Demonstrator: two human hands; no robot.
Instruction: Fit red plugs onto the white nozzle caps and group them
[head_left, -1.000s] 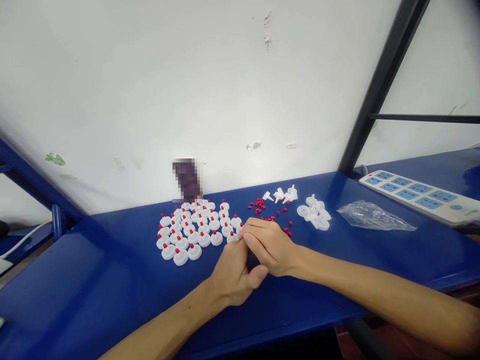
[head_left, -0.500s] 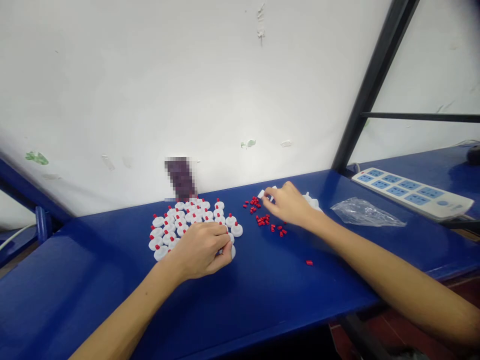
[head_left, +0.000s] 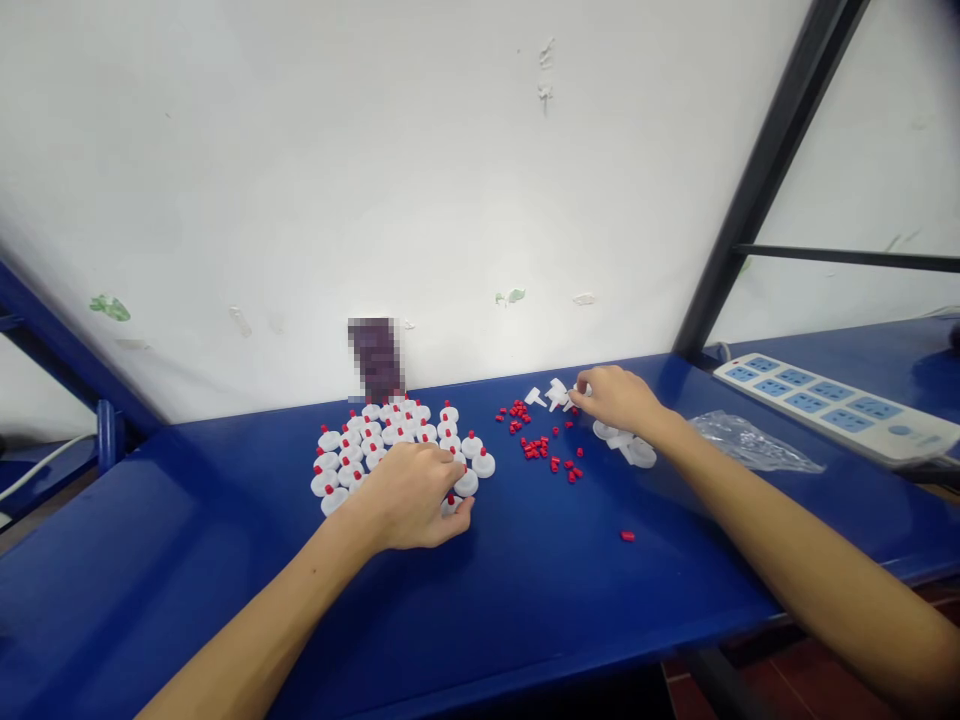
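My left hand [head_left: 416,497] is at the front right of a cluster of round white nozzle caps [head_left: 328,440] with red tips. Its thumb and fingers are closed around one white nozzle cap [head_left: 450,508], which sits low at the table, partly covered. Over on the right, my right hand [head_left: 619,400] pinches a white nozzle cap [head_left: 577,391] without a red tip, mostly hidden by the fingertips. Beside it lie loose white nozzle caps [head_left: 556,392], and more white nozzle caps [head_left: 637,452] lie under the wrist. Small red tips [head_left: 535,448] are scattered between the hands.
A single red tip [head_left: 628,536] lies near the front of the blue table [head_left: 525,620]. Farther right are a clear plastic bag [head_left: 750,440] and a long power strip [head_left: 832,405]. A pixelated dark object [head_left: 376,358] leans on the wall behind the cluster.
My hands were together at the centre, then parted. The left went to the cluster with a capped piece; the right reached to the loose white caps. A lone red tip now shows at the front.
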